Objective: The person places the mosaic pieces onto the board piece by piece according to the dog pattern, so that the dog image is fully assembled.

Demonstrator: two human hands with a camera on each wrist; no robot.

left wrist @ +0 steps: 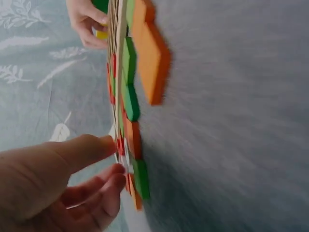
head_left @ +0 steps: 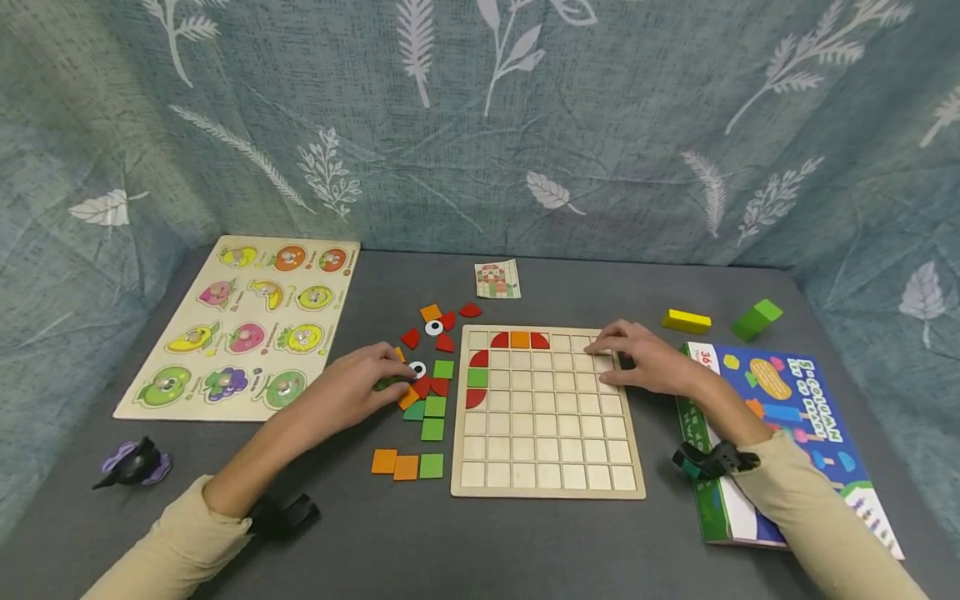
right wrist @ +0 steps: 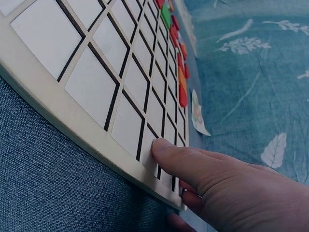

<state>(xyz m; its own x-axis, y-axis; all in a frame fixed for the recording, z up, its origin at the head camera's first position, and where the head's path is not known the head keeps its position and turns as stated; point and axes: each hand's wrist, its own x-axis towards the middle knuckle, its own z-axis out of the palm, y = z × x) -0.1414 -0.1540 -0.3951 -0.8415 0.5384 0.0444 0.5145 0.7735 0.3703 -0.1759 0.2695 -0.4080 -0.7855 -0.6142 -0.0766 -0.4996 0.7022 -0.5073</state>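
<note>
Fingers of the left hand (head_left: pixel 362 382) hang narrow over loose pieces (head_left: pixel 432 430) heaped towards the grid board's (head_left: pixel 551 433) nine o'clock, presumably for easy reach; whether they pinch the eye disc (head_left: pixel 417 367) I can't tell. The right hand (head_left: pixel 645 360) rests, fingers spread, on the board's one o'clock corner — likely steadying it. Set pieces (head_left: pixel 519 340) fill cells near ten and eleven. Beyond, at eleven, the picture card (head_left: pixel 497 279) is too small to read — and the left hand hides some pieces.
</note>
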